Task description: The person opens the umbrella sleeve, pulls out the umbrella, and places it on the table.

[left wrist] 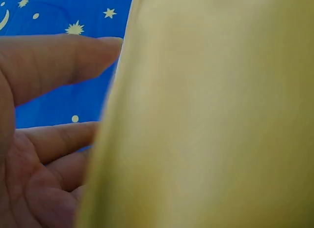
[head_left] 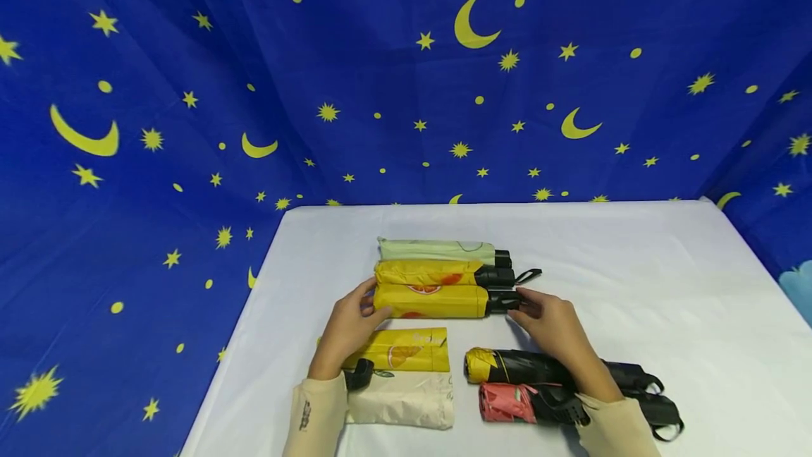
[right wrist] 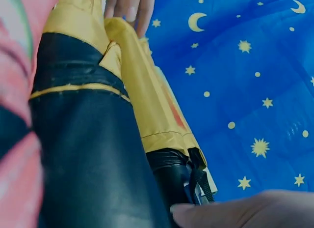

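Note:
A folded yellow umbrella (head_left: 431, 302) with citrus prints lies across the white table. My left hand (head_left: 352, 319) holds its covered left end, thumb on the near side and fingers on the far side. At the other end, my right hand (head_left: 552, 319) pinches the black handle (head_left: 501, 301) between thumb and fingers. Touching its far side is a second yellow umbrella (head_left: 425, 273) with a strap loop, and beyond that a pale green umbrella (head_left: 438, 251). In the left wrist view, a blurred yellow surface (left wrist: 206, 115) hides the fingertips. The right thumb (right wrist: 221, 213) meets the handle in the right wrist view.
Under the left forearm lie a yellow orange-print sleeve (head_left: 406, 349) and a cream one (head_left: 406, 404). A black-and-yellow umbrella (head_left: 526, 367) and a black-and-pink umbrella (head_left: 507, 402) lie below the right forearm. A blue starry curtain (head_left: 393, 76) hangs behind the white table (head_left: 666, 266).

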